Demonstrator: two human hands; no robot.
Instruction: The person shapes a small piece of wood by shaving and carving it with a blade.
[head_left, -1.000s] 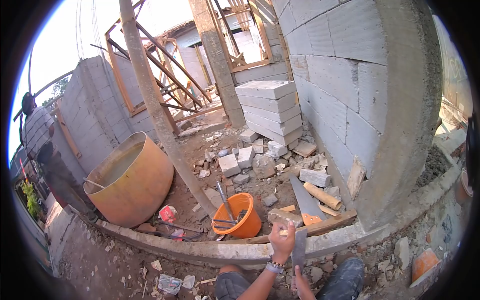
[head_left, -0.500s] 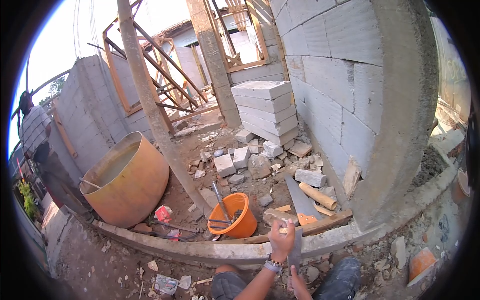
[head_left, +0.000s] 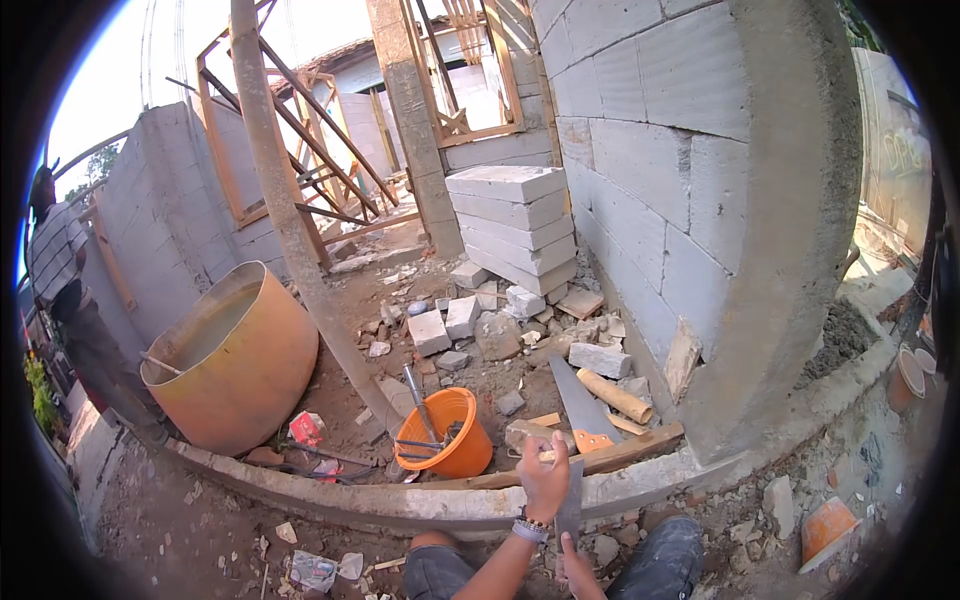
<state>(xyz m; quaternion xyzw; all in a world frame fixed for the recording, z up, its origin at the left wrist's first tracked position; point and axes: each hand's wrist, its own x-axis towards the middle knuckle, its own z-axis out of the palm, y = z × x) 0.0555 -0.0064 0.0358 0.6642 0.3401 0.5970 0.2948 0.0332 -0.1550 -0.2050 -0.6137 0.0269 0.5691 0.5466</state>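
My left hand (head_left: 543, 482), with bracelets at the wrist, is closed around a small light-coloured handle at the bottom centre. Just right of it stands a flat grey blade (head_left: 569, 505), seen narrow. My right hand (head_left: 575, 568) is lower down, its fingers pressed against the blade's lower end. Beyond my hands lies a handsaw (head_left: 580, 402) with an orange handle, beside a wooden rod (head_left: 615, 396). An orange bucket (head_left: 462, 449) holding metal tools stands to the left of my left hand.
A low concrete kerb (head_left: 380, 506) crosses in front of me. Behind it are a large round tub (head_left: 235, 370), a slanted pole (head_left: 290, 220), rubble and stacked blocks (head_left: 515, 225). A block wall (head_left: 650, 150) rises at right. A person (head_left: 75, 290) stands at far left.
The view has turned slightly right, so the scene sits further left. My hands keep the same grip on the handle and blade.
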